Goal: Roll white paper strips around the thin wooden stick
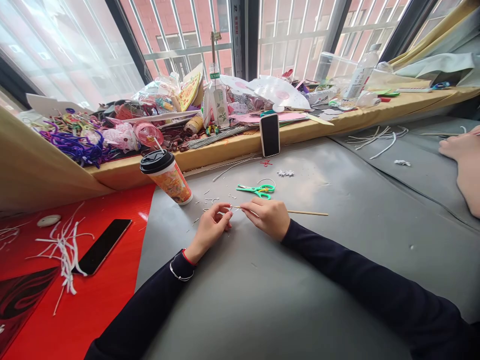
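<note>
My right hand point(267, 218) pinches a thin wooden stick point(309, 213); its long end sticks out to the right and its tip points at my left hand point(213, 227). The fingers of my left hand are pinched round a small white piece point(231, 207) at that tip, too small to make out well. Just beyond my hands, green-handled scissors point(262, 190) lie on the grey table cover point(255, 290). Short white scraps point(212, 200) are scattered near my left hand.
A paper cup point(168, 180) with a black lid stands at the left. Behind, a phone point(270, 135) leans against the cluttered sill point(315, 131). Another phone point(105, 245) and white strips point(67, 250) lie on the red surface. Another person's hand point(463, 155) is at the right edge.
</note>
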The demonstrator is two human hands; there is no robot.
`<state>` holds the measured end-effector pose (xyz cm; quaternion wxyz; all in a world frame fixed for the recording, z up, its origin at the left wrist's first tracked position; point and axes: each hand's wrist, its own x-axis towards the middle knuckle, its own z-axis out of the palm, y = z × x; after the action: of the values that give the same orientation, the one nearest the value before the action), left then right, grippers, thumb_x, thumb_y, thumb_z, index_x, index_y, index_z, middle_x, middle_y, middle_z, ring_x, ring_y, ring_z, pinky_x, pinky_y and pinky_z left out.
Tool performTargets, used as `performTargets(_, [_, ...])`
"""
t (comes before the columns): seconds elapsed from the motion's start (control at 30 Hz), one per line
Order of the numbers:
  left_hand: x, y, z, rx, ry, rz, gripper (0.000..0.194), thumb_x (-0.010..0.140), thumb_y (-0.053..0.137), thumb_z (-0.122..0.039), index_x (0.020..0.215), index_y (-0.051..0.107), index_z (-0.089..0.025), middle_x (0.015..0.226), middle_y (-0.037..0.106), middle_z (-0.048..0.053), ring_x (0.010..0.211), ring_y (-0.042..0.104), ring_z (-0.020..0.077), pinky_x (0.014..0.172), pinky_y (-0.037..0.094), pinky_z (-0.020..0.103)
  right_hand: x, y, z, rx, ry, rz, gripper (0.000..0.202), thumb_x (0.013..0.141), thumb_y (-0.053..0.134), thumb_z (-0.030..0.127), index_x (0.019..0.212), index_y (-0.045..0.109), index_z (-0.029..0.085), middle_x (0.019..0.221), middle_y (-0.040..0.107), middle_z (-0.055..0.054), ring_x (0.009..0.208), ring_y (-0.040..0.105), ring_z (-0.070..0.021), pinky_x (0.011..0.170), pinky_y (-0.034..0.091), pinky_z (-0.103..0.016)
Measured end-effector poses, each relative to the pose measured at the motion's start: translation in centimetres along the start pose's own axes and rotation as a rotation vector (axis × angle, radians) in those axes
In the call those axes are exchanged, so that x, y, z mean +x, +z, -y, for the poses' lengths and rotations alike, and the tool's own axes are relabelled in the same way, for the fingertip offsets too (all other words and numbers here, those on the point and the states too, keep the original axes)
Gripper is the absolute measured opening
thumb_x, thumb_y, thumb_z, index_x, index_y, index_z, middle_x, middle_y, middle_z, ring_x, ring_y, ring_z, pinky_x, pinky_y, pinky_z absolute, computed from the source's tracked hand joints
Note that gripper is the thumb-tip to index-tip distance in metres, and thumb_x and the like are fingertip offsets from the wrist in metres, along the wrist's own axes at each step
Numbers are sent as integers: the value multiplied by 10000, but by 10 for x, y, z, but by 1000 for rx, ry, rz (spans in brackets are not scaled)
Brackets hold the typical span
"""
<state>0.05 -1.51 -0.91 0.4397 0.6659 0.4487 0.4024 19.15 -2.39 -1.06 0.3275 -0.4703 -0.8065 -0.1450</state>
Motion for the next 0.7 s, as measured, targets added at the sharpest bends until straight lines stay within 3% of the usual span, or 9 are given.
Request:
performTargets(0.2, [-3,0,0,158,68,-57,295,815,515,-386,1003,607,-178,851,648,47,589,598,109,560,494,227,0,-1,2,-6,29,40,259,899,407,370,949,651,302,784,662,46,622,554,-78,524,254,-255])
performTargets(0.43, [-1,-3,1,188,70,-78,244,806,532,-381,883,620,-167,720,642,23,587,598,121,580,480,231,0,-2,1,111,37,94,238,886,435,362,946,656,300,826,668,56,664,576,-77,535,288,-236])
performTargets(0.7, [1,-6,2,185,45,-27,207,805,528,-326,912,607,-168,693,610,4,579,572,109,568,445,216,0,0,-2,296,70,128,207,867,473,326,939,661,278,822,663,37,660,566,-74,580,334,-201])
